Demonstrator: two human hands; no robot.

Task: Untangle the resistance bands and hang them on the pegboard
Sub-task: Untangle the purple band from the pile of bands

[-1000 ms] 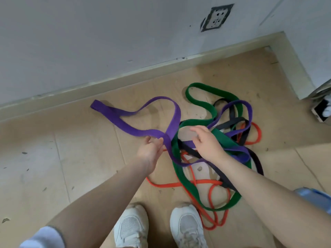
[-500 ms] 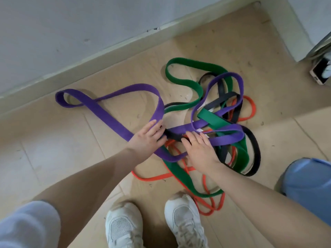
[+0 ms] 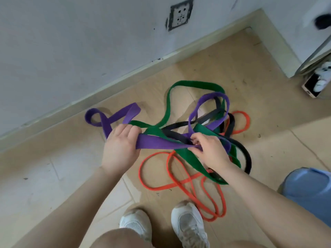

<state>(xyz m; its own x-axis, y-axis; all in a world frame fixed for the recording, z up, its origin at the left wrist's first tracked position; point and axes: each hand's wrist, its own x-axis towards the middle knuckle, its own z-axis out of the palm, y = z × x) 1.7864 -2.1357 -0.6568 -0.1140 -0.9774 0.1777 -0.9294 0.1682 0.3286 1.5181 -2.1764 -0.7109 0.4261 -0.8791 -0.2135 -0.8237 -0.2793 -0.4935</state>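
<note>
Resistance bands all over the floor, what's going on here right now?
A person stands over a tangle of bands on the floor. The left hand and right hand both grip the purple band, holding a stretch of it between them. It is still looped through the green band and black band. The orange band lies loose by the shoes. No pegboard is in view.

Both bare forearms reached forward and down from the bottom corners, converging above the 2 feet. The left hand (image 3: pixel 120 147) was seen from the back, fingers curled over the top of the purple band (image 3: pixel 157 143) and gripping it. The right hand (image 3: pixel 208 149) was just beside it, knuckles up, its fingertips (image 3: pixel 194 140) pinching the same band. The hands were apart, the band stretched flat between them.
</note>
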